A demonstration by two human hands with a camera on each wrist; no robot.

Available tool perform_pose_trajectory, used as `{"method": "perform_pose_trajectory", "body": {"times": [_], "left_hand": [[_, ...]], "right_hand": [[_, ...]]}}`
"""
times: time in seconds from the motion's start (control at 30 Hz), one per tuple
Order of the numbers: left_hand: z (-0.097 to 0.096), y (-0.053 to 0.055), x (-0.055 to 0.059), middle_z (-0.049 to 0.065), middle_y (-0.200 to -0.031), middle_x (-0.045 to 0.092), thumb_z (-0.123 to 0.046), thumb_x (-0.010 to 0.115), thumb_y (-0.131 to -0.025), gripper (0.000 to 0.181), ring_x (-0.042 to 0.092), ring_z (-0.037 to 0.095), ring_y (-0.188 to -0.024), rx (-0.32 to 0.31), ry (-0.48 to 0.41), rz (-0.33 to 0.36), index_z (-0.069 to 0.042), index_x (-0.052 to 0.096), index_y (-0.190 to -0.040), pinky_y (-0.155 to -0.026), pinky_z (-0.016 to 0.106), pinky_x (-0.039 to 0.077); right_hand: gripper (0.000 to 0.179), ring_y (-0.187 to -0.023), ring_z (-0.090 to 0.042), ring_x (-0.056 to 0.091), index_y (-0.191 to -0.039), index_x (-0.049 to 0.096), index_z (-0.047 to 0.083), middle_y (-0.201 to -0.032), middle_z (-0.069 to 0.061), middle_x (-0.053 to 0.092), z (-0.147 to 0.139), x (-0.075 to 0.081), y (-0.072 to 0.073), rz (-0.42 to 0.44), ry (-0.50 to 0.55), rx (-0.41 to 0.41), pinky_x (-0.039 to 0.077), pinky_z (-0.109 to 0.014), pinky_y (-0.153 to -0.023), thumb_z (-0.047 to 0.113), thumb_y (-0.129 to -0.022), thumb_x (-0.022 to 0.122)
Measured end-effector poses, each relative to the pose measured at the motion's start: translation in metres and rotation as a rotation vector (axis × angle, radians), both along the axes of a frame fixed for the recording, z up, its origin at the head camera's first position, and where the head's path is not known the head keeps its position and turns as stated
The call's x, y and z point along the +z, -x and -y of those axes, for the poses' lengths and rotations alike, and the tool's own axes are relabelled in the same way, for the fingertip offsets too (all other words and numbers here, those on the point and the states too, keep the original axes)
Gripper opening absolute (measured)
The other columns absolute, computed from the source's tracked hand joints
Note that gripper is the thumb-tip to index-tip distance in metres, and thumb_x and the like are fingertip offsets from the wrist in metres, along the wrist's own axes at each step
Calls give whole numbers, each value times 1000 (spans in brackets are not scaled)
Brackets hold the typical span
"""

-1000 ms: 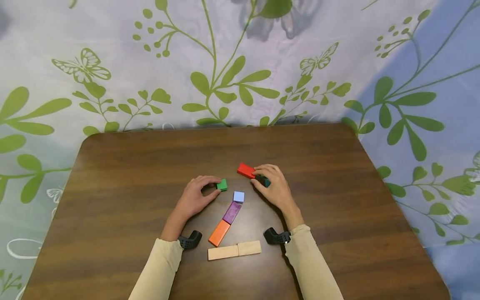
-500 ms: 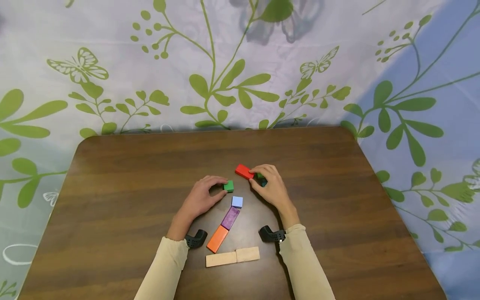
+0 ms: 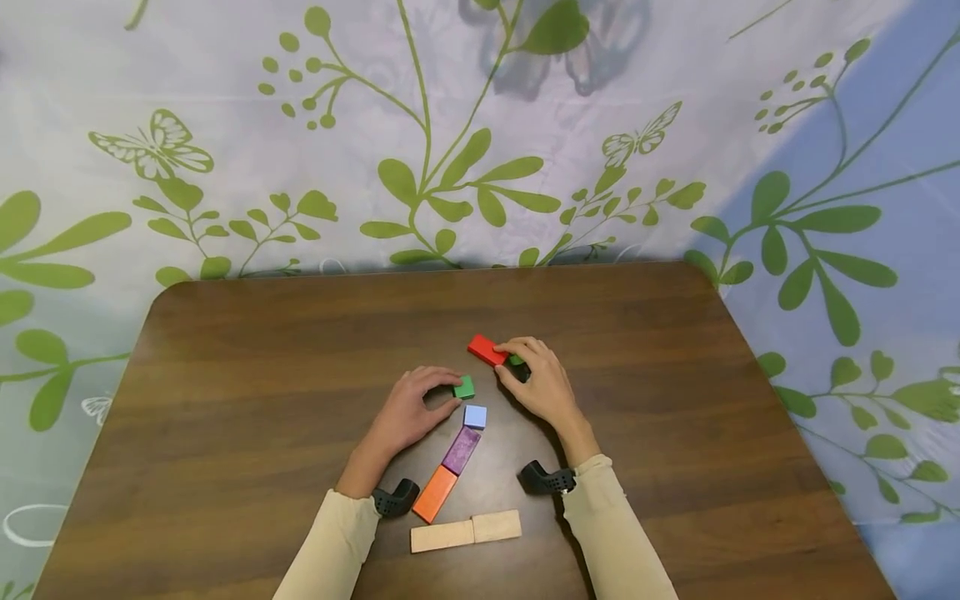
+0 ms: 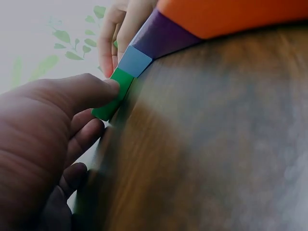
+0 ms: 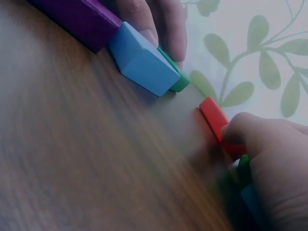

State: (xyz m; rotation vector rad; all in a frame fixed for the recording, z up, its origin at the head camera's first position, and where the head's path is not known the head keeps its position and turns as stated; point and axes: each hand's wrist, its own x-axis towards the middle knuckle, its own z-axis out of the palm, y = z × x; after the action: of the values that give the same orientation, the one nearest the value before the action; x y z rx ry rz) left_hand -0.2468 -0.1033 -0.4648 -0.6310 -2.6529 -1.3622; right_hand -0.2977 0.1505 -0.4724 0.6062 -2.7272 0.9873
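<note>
My left hand (image 3: 411,410) pinches a small green block (image 3: 464,387) between thumb and fingers, just beyond the light blue block (image 3: 475,417). In the left wrist view the thumb lies on the green block (image 4: 115,96). My right hand (image 3: 546,382) pinches the right end of a red block (image 3: 486,350), which lies farther back. Under the right palm are another green block (image 5: 244,169) and a blue one (image 5: 252,204), both partly hidden. A purple block (image 3: 461,451) and an orange block (image 3: 435,494) run in a slanted line from the light blue one toward me.
Two plain wooden blocks (image 3: 465,532) lie end to end nearest me, in front of the orange block. The brown table (image 3: 300,333) meets a leaf-patterned backdrop (image 3: 300,167) at its far edge. A black wrist camera (image 3: 396,498) sits on each forearm.
My left hand has brought the green block rightward, closer to the light blue block. My right fingers have closed on the red block's end, and it has shifted slightly away. The head view has tilted up.
</note>
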Motion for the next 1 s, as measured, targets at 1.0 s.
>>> {"method": "perform_pose_trajectory", "body": {"times": [1.0], "left_hand": [[-4, 3, 1, 5, -125, 72, -19, 81, -91, 28, 62, 28, -120, -5, 53, 10, -14, 77, -119, -108, 63, 40]], "right_hand": [[30, -118, -25, 61, -124, 73, 24, -127, 0, 66, -1, 2, 1, 39, 6, -16, 51, -54, -97, 36, -96, 73]]}}
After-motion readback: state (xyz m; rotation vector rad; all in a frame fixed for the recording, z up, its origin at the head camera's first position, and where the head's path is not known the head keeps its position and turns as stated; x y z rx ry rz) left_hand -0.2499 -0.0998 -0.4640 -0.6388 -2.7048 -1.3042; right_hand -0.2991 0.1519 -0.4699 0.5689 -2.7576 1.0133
